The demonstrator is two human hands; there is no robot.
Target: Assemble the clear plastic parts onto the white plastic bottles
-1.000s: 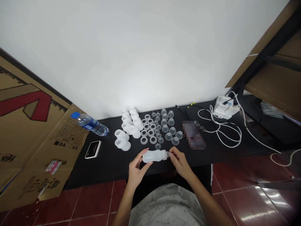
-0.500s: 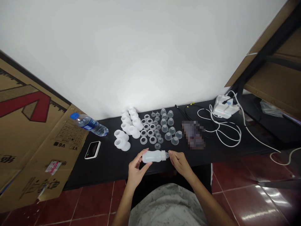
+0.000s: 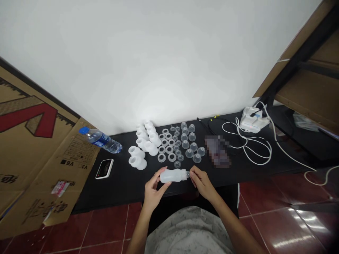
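My left hand (image 3: 155, 187) grips a frosted plastic baby bottle (image 3: 172, 175) lying sideways above the black table's front edge. At the bottle's right end is a small clear tip (image 3: 188, 174), which looks like a teat. My right hand (image 3: 201, 182) pinches this end between thumb and fingers. Just beyond my hands stand rows of white silicone pieces (image 3: 144, 143) and clear plastic rings and cups (image 3: 172, 144). The bottle's underside is partly hidden by my left fingers.
On the black table (image 3: 119, 187) lie a blue-capped water bottle (image 3: 102, 139), a phone-like device (image 3: 104, 168), a pixelated object (image 3: 217, 151), and white cables (image 3: 254, 148) beside a white device (image 3: 253, 120). Cardboard (image 3: 39, 141) stands left; a dark shelf frame (image 3: 299, 60) stands right.
My right fingers have closed in slightly on the bottle's clear tip. The bottle and my left hand stay almost in place, and the view has shifted very slightly.
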